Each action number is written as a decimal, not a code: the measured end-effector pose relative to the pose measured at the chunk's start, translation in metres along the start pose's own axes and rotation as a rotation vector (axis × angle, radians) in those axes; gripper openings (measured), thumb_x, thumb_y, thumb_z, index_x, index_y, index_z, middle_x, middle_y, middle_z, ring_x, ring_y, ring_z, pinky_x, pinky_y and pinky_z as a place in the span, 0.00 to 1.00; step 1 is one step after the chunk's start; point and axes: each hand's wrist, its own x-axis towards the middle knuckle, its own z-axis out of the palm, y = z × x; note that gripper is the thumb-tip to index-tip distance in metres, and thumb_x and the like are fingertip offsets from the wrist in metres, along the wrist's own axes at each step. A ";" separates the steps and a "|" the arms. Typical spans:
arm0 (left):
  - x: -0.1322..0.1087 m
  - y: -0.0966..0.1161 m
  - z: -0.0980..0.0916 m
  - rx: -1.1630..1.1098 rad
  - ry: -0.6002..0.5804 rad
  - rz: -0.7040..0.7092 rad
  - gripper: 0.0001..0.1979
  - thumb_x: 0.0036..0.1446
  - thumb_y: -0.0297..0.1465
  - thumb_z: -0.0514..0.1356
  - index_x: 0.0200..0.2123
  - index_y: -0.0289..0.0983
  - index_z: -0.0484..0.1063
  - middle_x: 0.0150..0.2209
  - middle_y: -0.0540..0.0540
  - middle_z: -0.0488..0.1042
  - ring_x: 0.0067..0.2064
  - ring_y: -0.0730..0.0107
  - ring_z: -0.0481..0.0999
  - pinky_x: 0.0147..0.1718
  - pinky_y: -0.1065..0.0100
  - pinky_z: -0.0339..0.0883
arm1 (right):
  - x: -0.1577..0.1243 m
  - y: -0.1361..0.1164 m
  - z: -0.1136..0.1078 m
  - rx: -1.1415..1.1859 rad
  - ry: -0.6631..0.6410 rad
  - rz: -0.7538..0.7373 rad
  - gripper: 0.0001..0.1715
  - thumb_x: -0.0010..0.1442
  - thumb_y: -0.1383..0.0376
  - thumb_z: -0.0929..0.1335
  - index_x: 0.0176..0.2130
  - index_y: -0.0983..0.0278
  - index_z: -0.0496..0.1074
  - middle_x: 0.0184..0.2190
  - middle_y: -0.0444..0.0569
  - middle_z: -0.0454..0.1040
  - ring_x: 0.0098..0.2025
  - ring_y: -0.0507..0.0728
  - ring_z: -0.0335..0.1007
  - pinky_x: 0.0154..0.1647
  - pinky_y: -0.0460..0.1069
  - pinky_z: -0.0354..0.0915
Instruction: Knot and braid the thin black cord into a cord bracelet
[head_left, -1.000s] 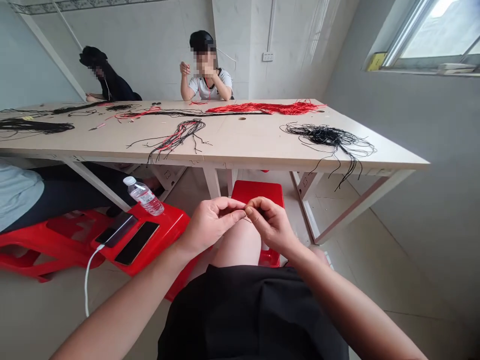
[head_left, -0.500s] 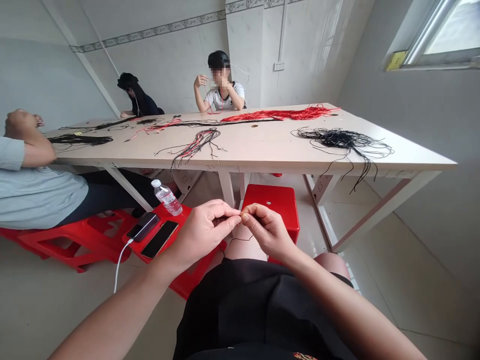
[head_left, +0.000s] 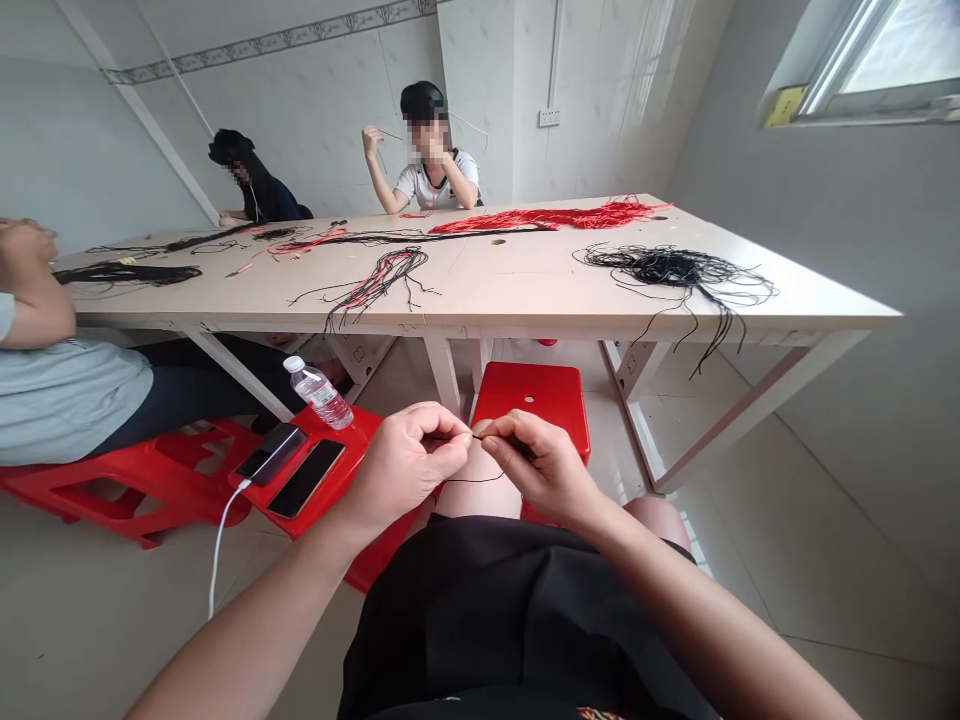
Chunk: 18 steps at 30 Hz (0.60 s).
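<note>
At the far left, a seated co-worker in a pale grey-blue shirt [head_left: 71,395] is cut off by the frame edge, on a red plastic stool [head_left: 127,482]. Next come two phones [head_left: 271,453] lying on another red stool [head_left: 349,425], with a white charging cable [head_left: 217,550] trailing to the floor and a plastic water bottle [head_left: 319,394] standing just behind them. The person's left hand [head_left: 405,468] is raised over the bare knee [head_left: 476,490], its grip closed, thumb and forefinger pressed together on a thin black cord [head_left: 457,437]. The right hand [head_left: 544,470] mirrors it, with thumb and fingertips [head_left: 495,428] pinched together on the same cord or a strand right beside it. The two grips sit just apart, and the cord crosses the small gap between them, while a slack loop hangs below over the knee. The fingers hide the pinched part, and the cord is too fine to show whether it carries a knot or bead. Beyond the hands stands an empty-topped red stool [head_left: 529,398], and past it the long desk [head_left: 480,310] carries loose red cords [head_left: 551,216] and, towards the right, a tangled heap of black cords [head_left: 679,267], well out of reach of both hands.
</note>
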 end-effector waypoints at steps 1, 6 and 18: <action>0.001 0.000 0.000 -0.040 -0.008 -0.032 0.05 0.50 0.29 0.57 0.24 0.36 0.70 0.25 0.51 0.70 0.27 0.77 0.66 0.25 0.75 0.59 | -0.001 -0.001 -0.006 -0.008 -0.016 0.019 0.05 0.59 0.65 0.63 0.31 0.63 0.67 0.26 0.44 0.67 0.28 0.50 0.62 0.28 0.45 0.60; 0.003 -0.003 -0.003 -0.214 -0.038 -0.170 0.06 0.49 0.32 0.59 0.24 0.35 0.70 0.23 0.52 0.68 0.26 0.77 0.65 0.25 0.75 0.58 | -0.012 -0.004 -0.050 -0.078 -0.125 0.149 0.07 0.58 0.63 0.64 0.31 0.63 0.68 0.25 0.44 0.68 0.26 0.49 0.62 0.26 0.44 0.60; 0.001 -0.004 0.025 -0.346 -0.194 -0.265 0.08 0.48 0.33 0.59 0.24 0.34 0.69 0.23 0.51 0.66 0.26 0.76 0.64 0.25 0.74 0.57 | -0.021 0.009 -0.030 0.285 -0.141 0.363 0.14 0.55 0.57 0.67 0.39 0.62 0.70 0.35 0.49 0.73 0.35 0.54 0.69 0.32 0.48 0.68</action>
